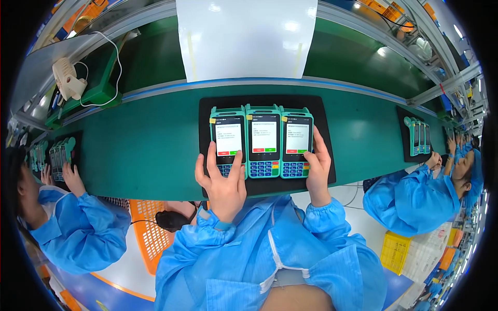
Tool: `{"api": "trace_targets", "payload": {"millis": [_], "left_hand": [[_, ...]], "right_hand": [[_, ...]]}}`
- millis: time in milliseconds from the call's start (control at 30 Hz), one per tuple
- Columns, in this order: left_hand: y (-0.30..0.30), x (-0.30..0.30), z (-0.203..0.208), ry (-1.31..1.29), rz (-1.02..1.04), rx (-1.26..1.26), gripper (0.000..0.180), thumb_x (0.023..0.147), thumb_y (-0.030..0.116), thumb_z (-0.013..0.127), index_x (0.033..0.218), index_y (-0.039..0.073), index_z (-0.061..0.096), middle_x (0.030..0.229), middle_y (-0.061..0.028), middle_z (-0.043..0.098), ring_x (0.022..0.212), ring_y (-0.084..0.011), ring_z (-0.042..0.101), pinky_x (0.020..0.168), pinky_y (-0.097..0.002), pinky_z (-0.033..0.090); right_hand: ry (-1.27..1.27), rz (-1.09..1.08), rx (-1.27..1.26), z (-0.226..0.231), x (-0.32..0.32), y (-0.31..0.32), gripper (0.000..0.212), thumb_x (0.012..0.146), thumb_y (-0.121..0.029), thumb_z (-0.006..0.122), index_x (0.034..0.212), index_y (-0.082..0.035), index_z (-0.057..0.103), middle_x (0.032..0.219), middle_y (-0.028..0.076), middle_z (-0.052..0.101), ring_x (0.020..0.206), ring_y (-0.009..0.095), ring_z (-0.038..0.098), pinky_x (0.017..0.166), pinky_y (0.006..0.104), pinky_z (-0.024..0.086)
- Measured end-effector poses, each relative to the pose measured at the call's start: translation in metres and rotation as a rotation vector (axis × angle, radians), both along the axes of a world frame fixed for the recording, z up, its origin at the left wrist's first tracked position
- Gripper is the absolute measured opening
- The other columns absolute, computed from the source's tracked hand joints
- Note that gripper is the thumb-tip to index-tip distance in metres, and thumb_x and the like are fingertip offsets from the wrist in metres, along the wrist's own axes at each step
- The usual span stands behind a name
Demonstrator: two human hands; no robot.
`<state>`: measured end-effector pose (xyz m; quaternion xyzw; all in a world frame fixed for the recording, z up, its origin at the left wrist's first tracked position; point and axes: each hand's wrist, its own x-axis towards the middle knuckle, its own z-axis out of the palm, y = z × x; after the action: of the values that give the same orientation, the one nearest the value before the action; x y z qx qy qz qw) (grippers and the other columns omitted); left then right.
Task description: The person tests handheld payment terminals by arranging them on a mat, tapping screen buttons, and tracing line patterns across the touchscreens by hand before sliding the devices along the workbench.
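Both hands (223, 181) on lit teal terminals (263, 141)

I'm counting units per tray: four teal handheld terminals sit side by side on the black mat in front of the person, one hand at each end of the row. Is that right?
Not quite. The head view shows three teal terminals on the black mat, not four. The rest holds: left hand on the leftmost unit, right hand at the rightmost.
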<state>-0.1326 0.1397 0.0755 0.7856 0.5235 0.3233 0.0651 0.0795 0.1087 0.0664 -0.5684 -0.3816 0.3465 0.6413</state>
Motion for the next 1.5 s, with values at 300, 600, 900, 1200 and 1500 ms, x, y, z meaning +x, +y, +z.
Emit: {"api": "trace_targets", "payload": {"millis": [300, 600, 900, 1200, 1500], "left_hand": [[-0.003, 0.024, 0.004, -0.043, -0.136, 0.005, 0.033, 0.080, 0.007, 0.066, 0.112, 0.016, 0.069, 0.145, -0.0228, 0.032, 0.129, -0.0463, 0.022, 0.107, -0.0510, 0.023], [-0.004, 0.031, 0.002, -0.023, -0.190, -0.011, 0.033, 0.081, 0.008, 0.066, 0.113, 0.015, 0.068, 0.146, -0.0232, 0.031, 0.130, -0.0475, 0.020, 0.107, -0.0506, 0.023], [-0.004, 0.035, 0.002, -0.007, -0.192, 0.000, 0.032, 0.082, 0.007, 0.065, 0.113, 0.014, 0.068, 0.145, -0.0245, 0.031, 0.130, -0.0482, 0.019, 0.108, -0.0506, 0.022], [-0.001, 0.038, -0.003, 0.019, -0.150, 0.001, 0.030, 0.083, 0.008, 0.066, 0.112, 0.014, 0.069, 0.146, -0.0228, 0.032, 0.131, -0.0463, 0.020, 0.107, -0.0496, 0.023], [-0.003, 0.040, -0.007, 0.005, -0.124, 0.012, 0.031, 0.082, 0.009, 0.067, 0.112, 0.015, 0.069, 0.146, -0.0218, 0.032, 0.129, -0.0457, 0.022, 0.106, -0.0494, 0.024]], "right_hand": [[0.030, 0.056, -0.008, -0.006, 0.009, 0.001, 0.059, 0.084, 0.004, 0.046, 0.142, 0.001, 0.037, 0.145, 0.016, 0.039, 0.133, 0.025, 0.041, 0.107, 0.0347, 0.037], [-0.004, 0.042, 0.011, -0.018, 0.001, 0.009, 0.057, 0.085, 0.006, 0.047, 0.141, 0.002, 0.037, 0.146, 0.017, 0.036, 0.135, 0.025, 0.037, 0.107, 0.0341, 0.036], [-0.049, 0.015, 0.033, -0.019, 0.004, 0.008, 0.054, 0.088, 0.005, 0.047, 0.141, 0.002, 0.038, 0.145, 0.017, 0.038, 0.133, 0.025, 0.040, 0.107, 0.0336, 0.036], [-0.056, 0.001, 0.022, -0.015, 0.000, 0.008, 0.053, 0.089, 0.003, 0.048, 0.141, 0.002, 0.038, 0.145, 0.016, 0.039, 0.132, 0.023, 0.041, 0.105, 0.0324, 0.038], [-0.080, -0.009, 0.005, -0.016, 0.001, 0.004, 0.052, 0.089, 0.002, 0.049, 0.141, 0.001, 0.039, 0.144, 0.016, 0.040, 0.132, 0.026, 0.041, 0.106, 0.0344, 0.038]]}}
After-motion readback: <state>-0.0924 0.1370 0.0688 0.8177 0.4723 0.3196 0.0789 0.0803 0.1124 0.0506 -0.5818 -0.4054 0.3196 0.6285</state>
